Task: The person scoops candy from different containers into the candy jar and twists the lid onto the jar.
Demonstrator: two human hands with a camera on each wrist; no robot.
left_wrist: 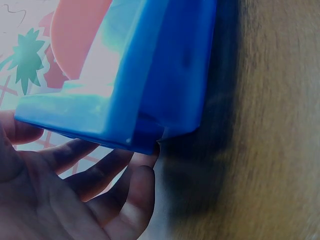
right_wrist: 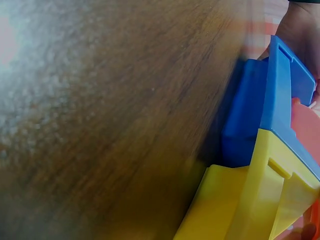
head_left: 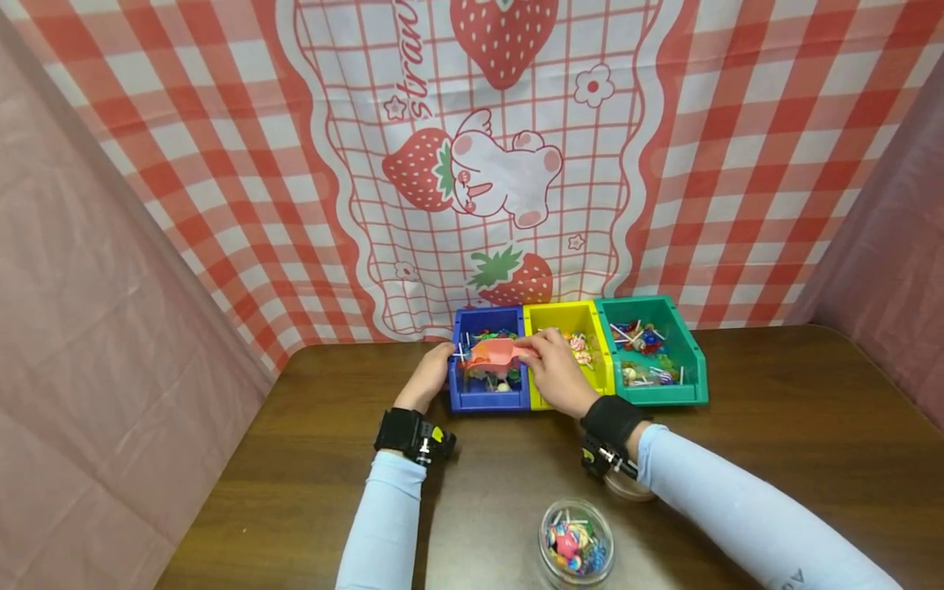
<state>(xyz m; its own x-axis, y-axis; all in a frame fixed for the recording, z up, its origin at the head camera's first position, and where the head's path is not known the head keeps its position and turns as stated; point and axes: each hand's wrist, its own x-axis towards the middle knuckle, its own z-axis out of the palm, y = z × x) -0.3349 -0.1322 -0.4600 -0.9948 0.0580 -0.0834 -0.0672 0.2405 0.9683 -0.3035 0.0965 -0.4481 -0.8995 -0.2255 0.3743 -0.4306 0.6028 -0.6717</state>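
My right hand [head_left: 558,373] grips the handle of a pink scoop [head_left: 496,352], reaching across the yellow bin [head_left: 606,373]. The scoop's bowl lies over the blue bin [head_left: 490,401], among small colourful lollipops [head_left: 501,385], with something orange showing in it. At the blue bin's left side, my left hand [head_left: 429,377] holds the wall near the rim. In the left wrist view, the left hand's fingers [left_wrist: 142,192] curl beneath the bin's edge. From the right wrist, the scoop [right_wrist: 306,125] shows inside the blue bin, while most of the right hand is out of frame.
A green bin [head_left: 689,393] with more lollipops joins the yellow one on the right. Near the front of the wooden table [head_left: 295,475] stands a clear jar [head_left: 575,545] with lollipops in it. A round lid-like piece [head_left: 630,490] is partly hidden under my right forearm. A checked cloth [head_left: 243,205] hangs behind.
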